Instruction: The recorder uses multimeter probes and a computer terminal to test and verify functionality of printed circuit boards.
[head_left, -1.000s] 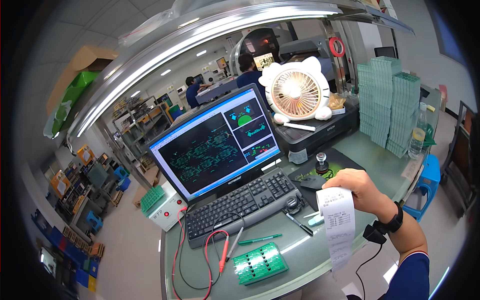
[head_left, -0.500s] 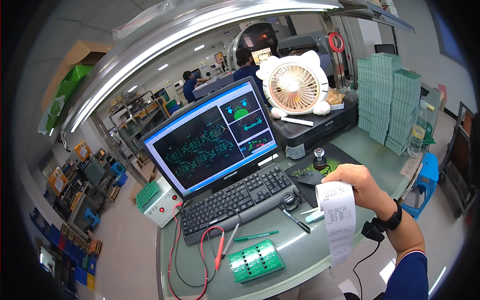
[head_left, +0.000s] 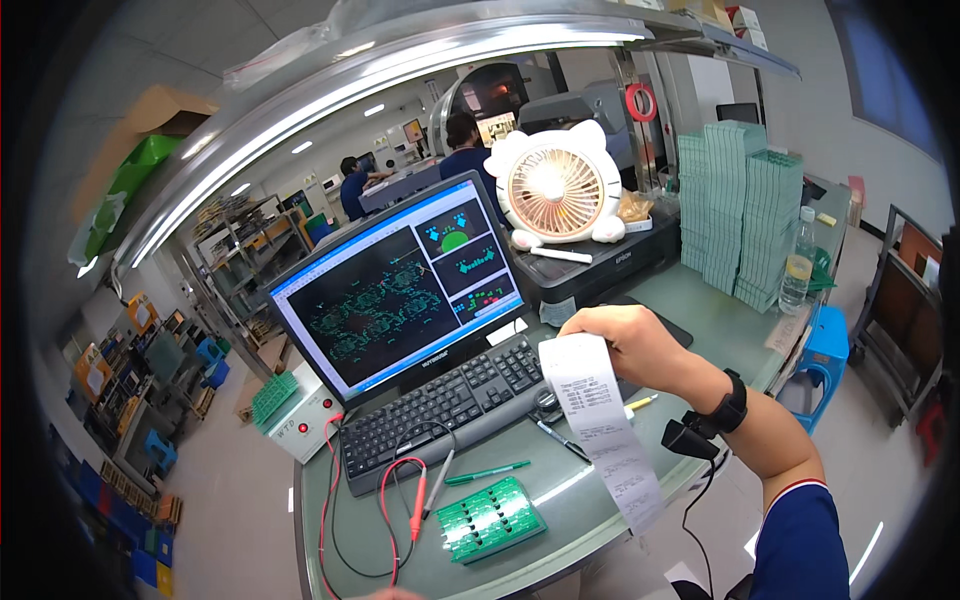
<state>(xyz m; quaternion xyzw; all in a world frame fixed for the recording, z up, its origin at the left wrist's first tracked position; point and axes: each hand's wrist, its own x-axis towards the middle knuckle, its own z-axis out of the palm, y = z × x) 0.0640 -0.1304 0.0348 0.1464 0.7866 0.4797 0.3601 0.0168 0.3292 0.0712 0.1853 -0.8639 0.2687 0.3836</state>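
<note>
My right hand [head_left: 632,345] pinches the top of a long strip of printed paper [head_left: 606,430], like a receipt roll print-out, which hangs down past the front edge of the desk. Of my left hand [head_left: 396,594] only a sliver of skin shows at the lower edge, so its fingers are hidden. Above it lies a stack of green circuit boards [head_left: 491,519]. Red and black test probes [head_left: 417,520] rest beside the boards, and a green pen [head_left: 487,473] lies behind them. Part of the dark mouse pad is covered by my right hand.
A monitor [head_left: 390,300] stands behind a black keyboard [head_left: 440,405]. Further right, a white cat-shaped fan [head_left: 557,187] sits on a black printer [head_left: 610,262]. Tall stacks of pale green boards [head_left: 728,220] and a bottle [head_left: 797,270] stand at the desk's right end. People work in the background.
My right hand has moved left with the paper strip, now over the keyboard's right end. A bit of my left hand has come in at the lower edge. The view has shifted slightly.
</note>
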